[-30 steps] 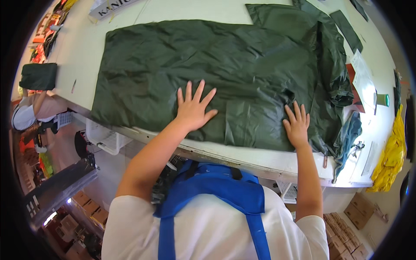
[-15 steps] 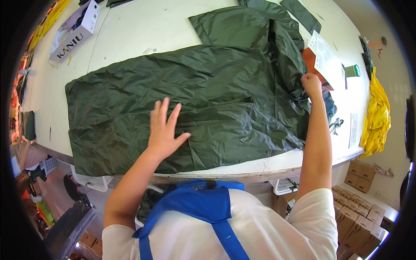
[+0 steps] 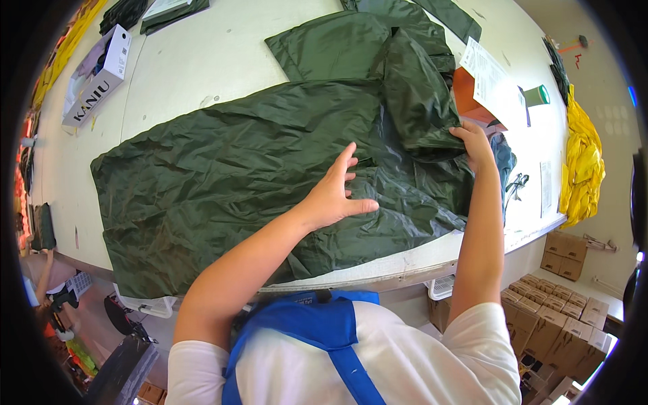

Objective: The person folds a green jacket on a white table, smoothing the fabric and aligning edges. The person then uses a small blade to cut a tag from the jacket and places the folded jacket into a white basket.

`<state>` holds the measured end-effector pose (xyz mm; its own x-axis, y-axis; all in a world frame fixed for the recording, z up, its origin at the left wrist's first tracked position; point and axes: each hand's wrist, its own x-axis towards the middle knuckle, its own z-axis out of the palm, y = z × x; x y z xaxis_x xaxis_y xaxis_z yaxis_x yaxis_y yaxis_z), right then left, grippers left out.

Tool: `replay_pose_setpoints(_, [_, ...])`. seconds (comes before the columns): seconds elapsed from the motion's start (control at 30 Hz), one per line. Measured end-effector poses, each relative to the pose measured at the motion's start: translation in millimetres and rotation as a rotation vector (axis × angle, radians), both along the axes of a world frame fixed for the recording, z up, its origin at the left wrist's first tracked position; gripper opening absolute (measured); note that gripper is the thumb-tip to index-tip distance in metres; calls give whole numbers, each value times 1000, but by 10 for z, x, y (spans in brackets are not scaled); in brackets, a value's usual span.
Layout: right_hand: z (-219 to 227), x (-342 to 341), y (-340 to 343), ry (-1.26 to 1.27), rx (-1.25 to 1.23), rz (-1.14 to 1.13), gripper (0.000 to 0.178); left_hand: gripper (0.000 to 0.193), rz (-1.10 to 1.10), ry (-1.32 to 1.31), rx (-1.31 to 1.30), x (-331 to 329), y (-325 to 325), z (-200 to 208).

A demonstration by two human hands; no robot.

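One white table [image 3: 182, 74] fills most of the view. One dark green garment [image 3: 229, 175] lies wrinkled and spread along its near edge, lapping over that edge at the left; the garment's right end is gathered into one raised, bunched fold. One more green piece [image 3: 331, 44] lies just beyond it, toward the far edge; whether the two are joined I cannot tell. One yellow cloth [image 3: 582, 162] hangs at the right edge. One open white box [image 3: 98, 84] stands toward the left end of the far edge, with two dark bundles [image 3: 121, 15] near it, farther back. One printed sheet [image 3: 487, 77] rests against one orange piece [image 3: 466, 94] toward the right edge, and one blue-grey cloth [image 3: 501, 152] lies on the near side of these, beside the garment.

Two hands are at the garment. The left hand [image 3: 334, 192] is over its middle, spread wide with the thumb well out, gripping nothing; whether it presses the cloth I cannot tell. The right hand [image 3: 474, 143] pinches the edge of the bunched fold between thumb and fingers.

One green-and-white roll [image 3: 537, 96] lies beside the sheet.
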<state>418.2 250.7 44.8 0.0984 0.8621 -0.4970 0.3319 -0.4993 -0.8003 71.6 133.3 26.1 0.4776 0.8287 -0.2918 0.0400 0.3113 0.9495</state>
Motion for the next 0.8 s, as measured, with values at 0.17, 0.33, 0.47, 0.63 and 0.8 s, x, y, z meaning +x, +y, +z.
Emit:
replay_pose_setpoints(0.17, [471,-1414,-895,459,227,584,40,68,567,-363,132,-167,170,201])
replay_pose_setpoints(0.33, [-458,-747,-336,88,355,124,37,32,612,-378,-122,-1349,412,851])
replay_pose_setpoints(0.47, [-958,180,-353,-648,366,50,41,27,534,298,-84,-2763,556,642])
replay_pose_setpoints(0.63, [-611,-190,-595,-716,322,272,39,20,390,612,-309,-3317,430,-139])
replay_pose_setpoints(0.8, [-410,-423,-641,-1127,928,199,27,12,502,261,-606,-3184,483,-207])
